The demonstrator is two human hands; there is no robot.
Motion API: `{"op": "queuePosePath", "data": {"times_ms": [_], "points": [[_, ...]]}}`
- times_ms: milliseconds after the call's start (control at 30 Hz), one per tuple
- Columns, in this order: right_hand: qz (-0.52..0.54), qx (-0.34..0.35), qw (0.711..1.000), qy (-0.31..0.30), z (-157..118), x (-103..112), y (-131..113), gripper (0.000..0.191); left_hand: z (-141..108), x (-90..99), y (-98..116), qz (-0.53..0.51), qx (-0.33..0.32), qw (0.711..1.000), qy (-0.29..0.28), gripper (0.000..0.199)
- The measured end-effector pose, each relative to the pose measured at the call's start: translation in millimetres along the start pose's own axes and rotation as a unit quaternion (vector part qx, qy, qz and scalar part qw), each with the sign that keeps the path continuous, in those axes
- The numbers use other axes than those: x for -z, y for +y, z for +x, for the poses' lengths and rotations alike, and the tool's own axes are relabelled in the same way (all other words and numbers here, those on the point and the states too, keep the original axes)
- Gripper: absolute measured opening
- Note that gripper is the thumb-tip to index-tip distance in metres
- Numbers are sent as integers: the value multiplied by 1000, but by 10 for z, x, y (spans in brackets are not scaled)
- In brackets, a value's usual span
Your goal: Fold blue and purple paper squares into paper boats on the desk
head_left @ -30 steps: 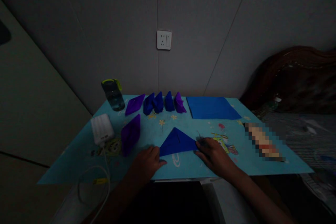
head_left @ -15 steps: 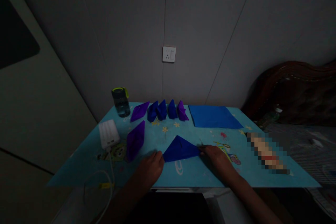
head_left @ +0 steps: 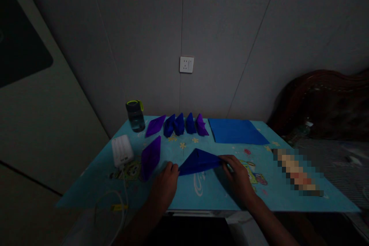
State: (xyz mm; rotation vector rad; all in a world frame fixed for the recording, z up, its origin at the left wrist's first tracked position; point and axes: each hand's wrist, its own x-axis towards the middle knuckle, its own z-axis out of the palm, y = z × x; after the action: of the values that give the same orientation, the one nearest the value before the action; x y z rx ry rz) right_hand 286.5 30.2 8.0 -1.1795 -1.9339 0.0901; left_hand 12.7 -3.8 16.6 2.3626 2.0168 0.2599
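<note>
Between my hands is a dark blue folded paper boat [head_left: 198,161], its pointed middle standing up. My left hand [head_left: 167,180] is closed on the boat's left tip. With thumb and fingers my right hand [head_left: 236,171] pinches the right tip. A purple folded paper boat [head_left: 151,157] lies just beyond my left hand. Farther back a second purple paper boat [head_left: 155,126] lies beside a row of several blue and purple folded paper pieces [head_left: 179,124].
A blue paper sheet [head_left: 238,131] lies at the table's back right. On the left stand a water bottle [head_left: 135,117] and a white power bank [head_left: 122,150] with a cable. A pixelated long object [head_left: 296,173] lies along the right edge of the table [head_left: 213,196].
My right fingers have shifted on the right tip and the hand has turned slightly. The blue boat has tilted a little and looks narrower. The whole view has moved slightly.
</note>
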Motion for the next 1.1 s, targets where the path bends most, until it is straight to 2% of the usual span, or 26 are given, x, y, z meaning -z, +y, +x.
{"op": "queuePosePath", "data": {"times_ms": [133, 200, 300, 400, 533, 767, 933, 1033, 1100], "points": [[6, -29, 998, 54, 33, -36, -33, 27, 22, -27, -28, -66, 27, 997, 27, 17], [-4, -28, 997, 72, 37, -32, -44, 29, 22, -58, -57, -124, 23, 990, 68, 15], [-14, -8, 996, 90, 42, -2, -51, 26, 5, -97, -97, -236, 5, 960, 152, 17], [-10, 4, 995, 103, 53, 35, -57, 21, -20, -95, -104, -354, 11, 917, 186, 19], [-11, 4, 992, 129, 62, 62, -74, 19, -23, -82, -90, -424, 40, 883, 198, 19], [-30, 56, 989, 134, 42, 87, -137, 25, -3, -132, -104, -418, 55, 878, 226, 23], [-8, 118, 987, 107, 56, 13, -296, 32, -74, -52, 82, -455, 49, 863, 217, 18], [0, 155, 982, 106, 64, -65, -436, 39, -72, -18, 271, -525, 74, 827, 185, 17], [-8, 181, 978, 107, 67, -119, -525, 43, -46, -6, 401, -604, 82, 779, 149, 19]]}}
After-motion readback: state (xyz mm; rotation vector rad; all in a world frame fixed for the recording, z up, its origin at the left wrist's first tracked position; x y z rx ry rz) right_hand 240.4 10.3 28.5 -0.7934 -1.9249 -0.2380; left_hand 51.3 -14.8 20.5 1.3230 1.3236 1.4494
